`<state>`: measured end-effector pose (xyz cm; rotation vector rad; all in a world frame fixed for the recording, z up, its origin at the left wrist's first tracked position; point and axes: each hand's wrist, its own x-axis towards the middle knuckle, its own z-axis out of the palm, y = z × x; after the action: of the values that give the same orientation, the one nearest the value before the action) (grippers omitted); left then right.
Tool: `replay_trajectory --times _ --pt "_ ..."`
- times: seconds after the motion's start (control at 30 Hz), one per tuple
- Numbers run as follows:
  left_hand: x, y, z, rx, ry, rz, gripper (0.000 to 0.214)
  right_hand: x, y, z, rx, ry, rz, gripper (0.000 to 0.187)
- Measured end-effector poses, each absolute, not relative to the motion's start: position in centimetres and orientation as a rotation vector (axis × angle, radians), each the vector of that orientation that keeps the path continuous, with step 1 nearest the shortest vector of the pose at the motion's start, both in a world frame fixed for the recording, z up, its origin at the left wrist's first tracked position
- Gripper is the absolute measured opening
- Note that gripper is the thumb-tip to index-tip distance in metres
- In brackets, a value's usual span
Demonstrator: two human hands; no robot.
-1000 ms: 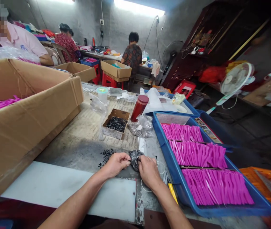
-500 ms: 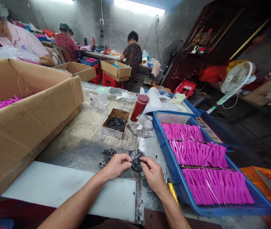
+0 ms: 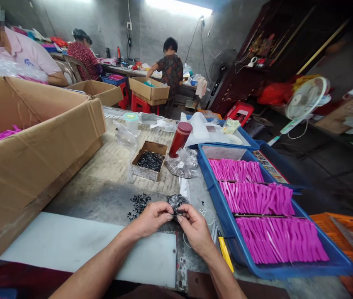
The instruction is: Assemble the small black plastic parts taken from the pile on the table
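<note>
Right hand (image 3: 195, 229) has been brought closer to left hand (image 3: 154, 218), and small dark pieces (image 3: 180, 212) are pinched in both hands' fingertips, just in front of the plastic bag (image 3: 177, 200). Pieces judged light, stiffish, best gripped by their ends. Bag: thin, glossy, crumpled. Left of bag: loose black bits (image 3: 138, 204), spiky. Right of bag: blue tray (image 3: 288, 270), moulded plastic; magenta strips (image 3: 283, 241), ranked in rows.

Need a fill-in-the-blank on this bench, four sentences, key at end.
The small piece pinched in the right hand, beside the left hand, is coloured ____. The strips in the near blue bin form ____ rows. The tool beside that bin has a ____ handle. Of left and right, the flask stands to the small box's ____ in view.

Missing: black; three; yellow; right.
</note>
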<state>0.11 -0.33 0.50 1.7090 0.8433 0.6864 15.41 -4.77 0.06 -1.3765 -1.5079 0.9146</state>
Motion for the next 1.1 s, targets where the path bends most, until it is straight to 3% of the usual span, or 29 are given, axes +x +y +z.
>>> replay_trajectory --times 0.7,1.1 --pt "-0.1 -0.4 0.4 2.003 0.760 0.569 0.013 16.2 -4.3 2.4 -1.365 -1.810 1.109 0.012" --pt "0.0 -0.6 0.8 2.013 0.771 0.530 0.012 16.3 -3.9 1.0 -1.328 -1.733 1.246 0.009"
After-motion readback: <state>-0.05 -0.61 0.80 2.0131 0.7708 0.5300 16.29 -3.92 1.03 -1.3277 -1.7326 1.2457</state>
